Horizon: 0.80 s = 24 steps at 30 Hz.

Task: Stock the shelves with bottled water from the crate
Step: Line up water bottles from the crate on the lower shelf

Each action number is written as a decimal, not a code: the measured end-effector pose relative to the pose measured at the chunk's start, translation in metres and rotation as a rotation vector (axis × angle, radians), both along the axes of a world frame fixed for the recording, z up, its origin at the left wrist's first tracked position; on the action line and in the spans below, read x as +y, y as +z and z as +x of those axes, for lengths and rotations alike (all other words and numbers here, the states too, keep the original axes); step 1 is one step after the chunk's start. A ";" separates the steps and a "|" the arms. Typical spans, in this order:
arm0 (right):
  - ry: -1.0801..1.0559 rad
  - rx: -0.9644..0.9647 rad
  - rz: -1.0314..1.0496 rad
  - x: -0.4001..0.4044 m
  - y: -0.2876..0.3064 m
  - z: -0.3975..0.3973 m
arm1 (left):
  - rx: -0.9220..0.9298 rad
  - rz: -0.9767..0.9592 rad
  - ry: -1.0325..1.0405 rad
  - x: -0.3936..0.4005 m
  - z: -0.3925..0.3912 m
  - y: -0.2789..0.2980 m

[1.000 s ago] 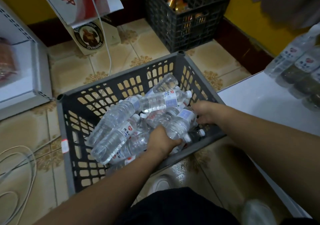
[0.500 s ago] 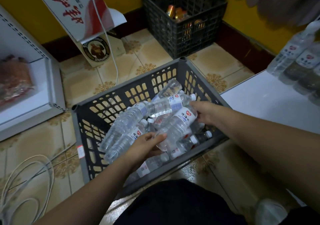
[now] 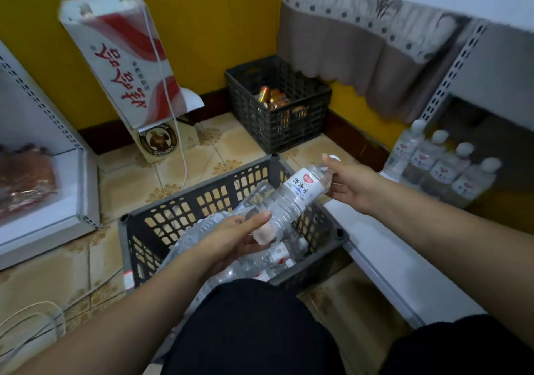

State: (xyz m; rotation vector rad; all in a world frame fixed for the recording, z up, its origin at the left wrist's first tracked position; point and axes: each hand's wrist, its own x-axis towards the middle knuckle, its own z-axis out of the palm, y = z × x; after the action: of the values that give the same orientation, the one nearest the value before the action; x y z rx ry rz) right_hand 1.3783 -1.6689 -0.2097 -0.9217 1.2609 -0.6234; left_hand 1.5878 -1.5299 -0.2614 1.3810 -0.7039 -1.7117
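Right hand (image 3: pixel 351 185) grips bottle (image 3: pixel 289 201) neck, centre frame | left hand (image 3: pixel 235 239) cups its base, steadying | crate (image 3: pixel 185 201) below | shelf row (image 3: pixel 442 166) right, likely destination

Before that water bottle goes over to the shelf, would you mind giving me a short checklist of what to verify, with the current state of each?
1. Right hand grips the held bottle near its neck: ok.
2. Left hand supports the bottle's base end: ok.
3. Bottle lifted above the crate rim: ok.
4. Cap on the bottle: a white cap shows beside the thumb, tightness cannot tell.
5. Free white shelf surface in front of the row of standing bottles: ok.
6. More bottles left in the crate for later: ok.
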 end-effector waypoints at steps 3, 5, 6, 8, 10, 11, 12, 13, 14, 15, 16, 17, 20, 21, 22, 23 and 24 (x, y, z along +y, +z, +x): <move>-0.120 -0.102 0.018 0.019 0.028 -0.020 | -0.090 -0.054 -0.071 -0.006 -0.011 0.030; -0.154 -0.155 0.038 0.031 0.041 -0.032 | -0.148 -0.078 -0.072 -0.009 -0.017 0.047; -0.159 -0.187 0.050 0.036 0.047 -0.038 | -0.171 -0.083 -0.069 -0.010 -0.021 0.055; -0.163 -0.270 0.048 0.048 0.055 -0.049 | -0.208 -0.095 -0.082 -0.012 -0.031 0.069; -0.155 -0.292 0.016 0.056 0.058 -0.063 | -0.240 -0.098 -0.133 -0.013 -0.044 0.083; -0.152 -0.284 -0.003 0.059 0.058 -0.070 | -0.249 -0.095 -0.164 -0.013 -0.051 0.089; -0.157 -0.271 -0.020 0.060 0.057 -0.079 | -0.253 -0.088 -0.198 -0.013 -0.059 0.096; -0.165 -0.256 -0.034 0.059 0.057 -0.085 | -0.254 -0.077 -0.229 -0.013 -0.066 0.100; -0.175 -0.238 -0.047 0.059 0.057 -0.093 | -0.259 -0.065 -0.259 -0.012 -0.072 0.104; -0.189 -0.222 -0.062 0.060 0.058 -0.102 | -0.272 -0.059 -0.295 -0.012 -0.081 0.109; -0.204 -0.212 -0.078 0.061 0.061 -0.111 | -0.282 -0.053 -0.332 -0.012 -0.090 0.114; -0.218 -0.206 -0.095 0.062 0.063 -0.120 | -0.288 -0.047 -0.362 -0.013 -0.098 0.119; -0.250 -0.206 -0.126 0.067 0.070 -0.148 | -0.313 -0.036 -0.405 -0.015 -0.124 0.133; -0.268 -0.213 -0.128 0.069 0.073 -0.156 | -0.319 -0.027 -0.418 -0.016 -0.133 0.137; -0.285 -0.219 -0.130 0.073 0.076 -0.165 | -0.324 -0.007 -0.432 -0.016 -0.143 0.141; -0.302 -0.223 -0.138 0.077 0.078 -0.172 | -0.332 0.014 -0.448 -0.016 -0.152 0.146; -0.318 -0.218 -0.147 0.082 0.082 -0.180 | -0.341 0.038 -0.460 -0.015 -0.162 0.150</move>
State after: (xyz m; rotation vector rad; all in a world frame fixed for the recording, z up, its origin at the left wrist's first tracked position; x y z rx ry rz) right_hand 1.1982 -1.5866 -0.1279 -0.7532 1.1844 -1.0507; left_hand 1.4260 -1.5451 -0.1115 1.6500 -1.2643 -1.8550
